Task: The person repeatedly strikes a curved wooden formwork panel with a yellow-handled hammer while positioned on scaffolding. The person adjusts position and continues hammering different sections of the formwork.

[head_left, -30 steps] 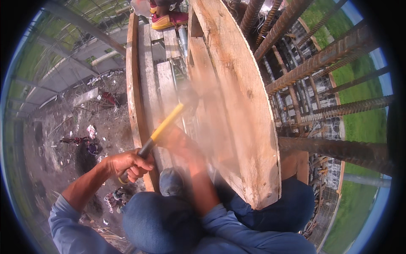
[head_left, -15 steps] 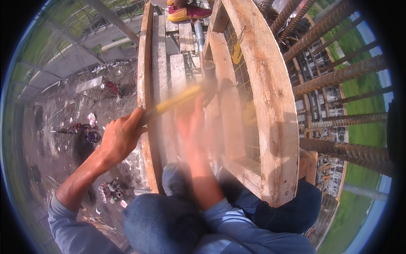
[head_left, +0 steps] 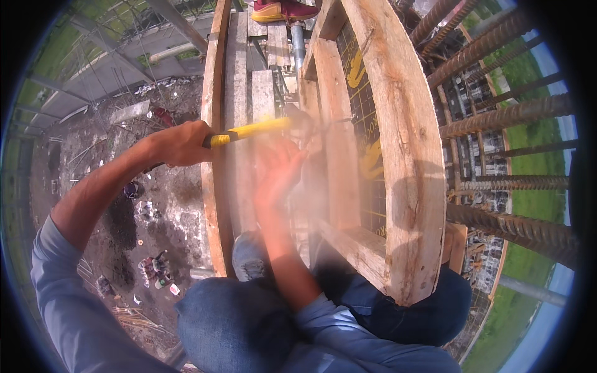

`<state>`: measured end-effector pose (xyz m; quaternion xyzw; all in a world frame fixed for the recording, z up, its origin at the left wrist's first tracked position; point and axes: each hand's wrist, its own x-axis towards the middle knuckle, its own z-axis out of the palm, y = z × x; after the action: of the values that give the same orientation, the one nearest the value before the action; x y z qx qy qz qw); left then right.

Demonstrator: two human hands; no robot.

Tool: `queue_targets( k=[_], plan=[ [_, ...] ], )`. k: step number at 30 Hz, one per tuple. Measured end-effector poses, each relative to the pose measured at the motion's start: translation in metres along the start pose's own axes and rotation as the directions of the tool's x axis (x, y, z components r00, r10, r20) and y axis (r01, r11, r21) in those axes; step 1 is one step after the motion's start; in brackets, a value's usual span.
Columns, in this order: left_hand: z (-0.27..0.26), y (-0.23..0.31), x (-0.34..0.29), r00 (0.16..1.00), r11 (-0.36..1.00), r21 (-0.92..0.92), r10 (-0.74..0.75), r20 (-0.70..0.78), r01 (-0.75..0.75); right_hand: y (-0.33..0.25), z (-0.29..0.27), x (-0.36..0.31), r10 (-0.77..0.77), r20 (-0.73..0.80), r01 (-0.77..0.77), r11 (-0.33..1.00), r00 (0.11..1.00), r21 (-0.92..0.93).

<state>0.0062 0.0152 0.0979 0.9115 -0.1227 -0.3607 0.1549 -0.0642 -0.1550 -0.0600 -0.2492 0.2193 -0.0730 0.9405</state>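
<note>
My left hand is closed around the yellow and black handle of a hammer. The hammer's blurred head reaches right, close to the inner boards of a wooden formwork panel. Just below the hammer head is my right hand, raised beside the panel; its fingers are smeared, so whether they hold anything is unclear. A thin dark nail-like piece shows against the inner board. The panel has a dark, gridded sheet with yellow markings, and its near end rests by my right knee.
Scaffold planks run ahead, edged on the left by an upright board. Another person's red shoe stands at the far end. Thick rusty rebar juts out at right. Far below on the left lies littered ground.
My left hand has moved up and slightly left, turning the hammer more level. My right hand stays near the hammer head and shows a little more clearly. The view has shifted slightly.
</note>
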Motion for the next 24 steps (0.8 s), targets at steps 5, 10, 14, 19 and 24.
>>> queue_targets(
  k=[5, 10, 14, 19, 24],
  plan=[
    [0.006, -0.005, 0.011, 0.457, 0.590, -0.438, 0.129, 0.880, 0.678, -0.008, -0.049, 0.026, -0.079, -0.190, 0.036, 0.975, 0.979, -0.218],
    [0.000, -0.009, 0.009, 0.956, 0.994, -0.062, -0.068, 0.287, 0.090, -0.029, -0.034, 0.029, -0.140, 0.169, 0.186, 0.937, 0.976, -0.295],
    [0.031, 0.015, 0.013, 0.910, 0.884, 0.427, 0.320, -0.262, -0.188, -0.046, -0.019, 0.022, 0.059, 0.081, 0.000, 0.811, 0.995, -0.585],
    [0.047, 0.018, 0.038, 0.899, 0.746, -0.661, 0.231, 0.371, 0.081, -0.052, -0.033, 0.023, -0.124, 0.321, 0.328, 0.605, 0.939, -0.725],
    [0.022, 0.007, 0.011, 0.916, 0.534, -0.815, 0.169, 0.365, 0.226, -0.044, -0.043, 0.032, 0.202, 0.579, -0.008, -0.941, 0.790, 0.339]
  ],
)
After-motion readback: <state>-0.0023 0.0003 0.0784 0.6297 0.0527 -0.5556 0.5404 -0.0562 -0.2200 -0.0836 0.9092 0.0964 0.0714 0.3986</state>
